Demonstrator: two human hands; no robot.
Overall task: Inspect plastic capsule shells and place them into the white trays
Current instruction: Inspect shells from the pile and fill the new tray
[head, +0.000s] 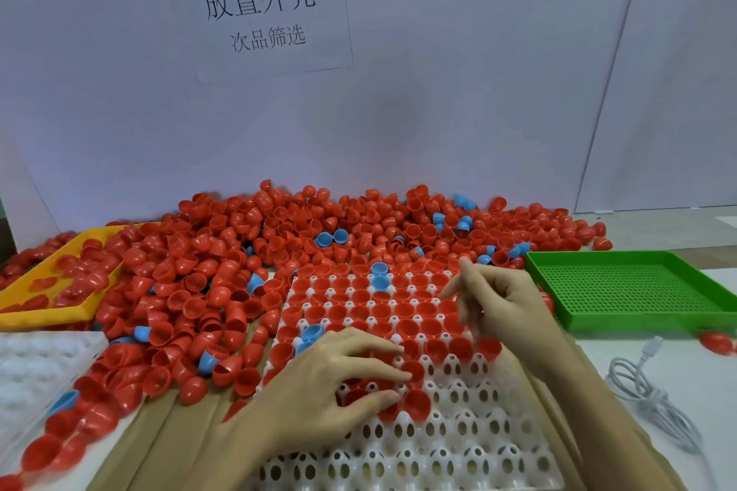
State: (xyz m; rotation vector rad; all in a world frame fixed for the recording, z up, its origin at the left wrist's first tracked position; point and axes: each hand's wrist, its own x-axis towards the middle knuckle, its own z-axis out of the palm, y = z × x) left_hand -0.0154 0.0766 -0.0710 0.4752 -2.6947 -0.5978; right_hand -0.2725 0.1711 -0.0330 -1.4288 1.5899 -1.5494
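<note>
A white tray [458, 434] with peaked cells lies in front of me. Its far rows are filled with red capsule shells [399, 307] and a few blue shells [379, 277]; the near rows are bare. My left hand [339, 379] lies flat over the tray's middle, its straight fingers touching red shells [416, 401] in the cells. Above the tray's right side hovers my right hand [502, 307], fingers loosely curled and index raised, with nothing visible in it. A large loose pile of red shells [223, 251] covers the table behind and to the left.
A yellow tray [44, 317] holding some red shells sits at far left. A second white tray [32, 367] lies at near left. An open green mesh tray [638, 291] stands at right, with a white cable [646, 391] in front of it. A paper sign [255, 8] hangs on the wall.
</note>
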